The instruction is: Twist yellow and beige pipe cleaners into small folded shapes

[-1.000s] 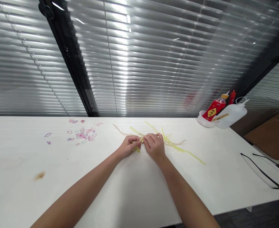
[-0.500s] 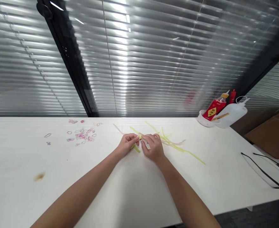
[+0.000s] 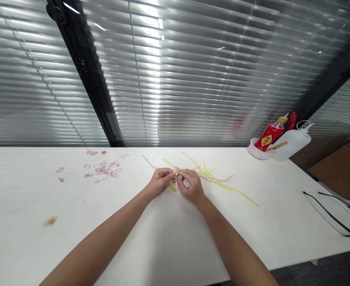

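Near the middle of the white table (image 3: pixel 127 246), my left hand (image 3: pixel 160 182) pinches a small yellow folded strip (image 3: pixel 175 173) between thumb and fingers. My right hand (image 3: pixel 191 186) meets it from the right, its thumb and index finger closed at the same small piece. Part of the piece is hidden by the fingertips. A yellow strip end (image 3: pixel 172 187) shows below my left fingers. Thin yellow and pinkish strips (image 3: pixel 213 178) lie loosely crossed behind and to the right of my right hand. One pinkish strip (image 3: pixel 148 161) reaches out behind my left hand.
Colourful small rubber bands (image 3: pixel 105 170) lie scattered at the left. At the back right corner stand a white round tub (image 3: pixel 257 154), a red bottle (image 3: pixel 271 135) and a translucent bottle (image 3: pixel 296 143). Black-framed glasses (image 3: pixel 330 214) rest near the right edge, beside a cardboard box (image 3: pixel 339 169).
My right hand has shifted slightly left, and its thumb and index finger have closed in on the small yellow piece. My left hand has hardly moved.
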The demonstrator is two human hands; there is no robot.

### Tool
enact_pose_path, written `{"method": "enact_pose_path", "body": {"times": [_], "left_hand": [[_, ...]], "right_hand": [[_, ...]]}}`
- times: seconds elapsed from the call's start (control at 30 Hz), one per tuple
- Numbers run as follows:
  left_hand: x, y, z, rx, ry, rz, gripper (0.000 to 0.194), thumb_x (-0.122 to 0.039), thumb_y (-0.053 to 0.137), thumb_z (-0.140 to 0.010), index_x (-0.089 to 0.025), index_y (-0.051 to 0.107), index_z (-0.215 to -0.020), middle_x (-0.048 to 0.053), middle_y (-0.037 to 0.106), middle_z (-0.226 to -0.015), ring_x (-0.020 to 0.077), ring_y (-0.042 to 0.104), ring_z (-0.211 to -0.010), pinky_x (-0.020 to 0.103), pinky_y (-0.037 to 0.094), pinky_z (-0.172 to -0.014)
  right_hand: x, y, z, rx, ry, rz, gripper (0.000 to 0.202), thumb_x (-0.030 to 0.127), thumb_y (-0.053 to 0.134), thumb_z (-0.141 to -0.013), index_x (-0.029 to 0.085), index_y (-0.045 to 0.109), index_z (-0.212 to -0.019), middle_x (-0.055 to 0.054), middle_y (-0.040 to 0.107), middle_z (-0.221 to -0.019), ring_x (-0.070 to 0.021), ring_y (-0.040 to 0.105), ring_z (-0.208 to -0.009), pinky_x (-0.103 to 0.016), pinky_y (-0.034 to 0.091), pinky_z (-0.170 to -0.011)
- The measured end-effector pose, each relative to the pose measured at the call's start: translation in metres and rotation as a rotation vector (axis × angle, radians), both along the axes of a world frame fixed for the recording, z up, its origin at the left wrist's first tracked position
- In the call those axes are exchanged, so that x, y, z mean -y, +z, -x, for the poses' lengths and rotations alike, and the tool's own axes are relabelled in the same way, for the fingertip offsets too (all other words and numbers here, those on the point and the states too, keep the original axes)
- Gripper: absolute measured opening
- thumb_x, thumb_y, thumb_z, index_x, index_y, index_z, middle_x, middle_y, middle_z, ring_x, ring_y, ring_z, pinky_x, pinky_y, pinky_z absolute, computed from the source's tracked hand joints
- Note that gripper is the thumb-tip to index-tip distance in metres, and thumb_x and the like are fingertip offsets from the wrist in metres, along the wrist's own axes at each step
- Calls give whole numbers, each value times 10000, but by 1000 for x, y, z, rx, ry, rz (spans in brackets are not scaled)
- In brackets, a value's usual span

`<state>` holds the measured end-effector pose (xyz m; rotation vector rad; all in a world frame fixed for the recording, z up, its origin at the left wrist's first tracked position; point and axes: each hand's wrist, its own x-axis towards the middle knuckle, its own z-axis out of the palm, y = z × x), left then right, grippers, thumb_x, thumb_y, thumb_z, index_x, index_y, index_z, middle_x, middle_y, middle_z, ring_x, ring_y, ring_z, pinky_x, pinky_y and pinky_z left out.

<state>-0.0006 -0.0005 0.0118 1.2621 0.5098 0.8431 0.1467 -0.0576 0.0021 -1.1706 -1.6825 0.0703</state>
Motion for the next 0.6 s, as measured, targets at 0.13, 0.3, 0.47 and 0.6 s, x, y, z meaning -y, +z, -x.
{"method": "enact_pose_path", "body": {"times": [0.13,0.3,0.47,0.6], "left_hand": [[0,0,-1,-13,15,-20,214,-326,632,-757,-113,649,-764,35,546,-641,120,510,-648,240,378,-636],[-1,1,0,-37,37,-26,231,-334,633,-758,-113,647,-826,32,553,-630,109,503,-626,228,381,-626],[2,0,-1,-101,110,-102,248,-357,616,-771,-120,634,-844,26,575,-647,105,513,-609,220,387,-591],[9,-2,-5,-299,329,-548,198,-316,557,-821,-154,658,-875,46,641,-770,129,563,-706,272,411,-714]], "right_hand": [[0,1,1,-34,-3,20,260,186,506,-822,204,612,-1059,-44,640,-1021,-150,593,-775,-337,409,-820],[1,3,3,-41,-74,16,230,183,497,-836,192,615,-1033,-42,642,-945,-127,569,-688,-323,413,-799],[1,5,3,-114,-125,28,212,216,512,-834,179,602,-1022,-40,619,-877,-110,528,-613,-299,432,-723],[2,9,2,-166,-101,39,123,224,529,-828,171,624,-886,-33,614,-834,-110,529,-631,-279,436,-702]]}}
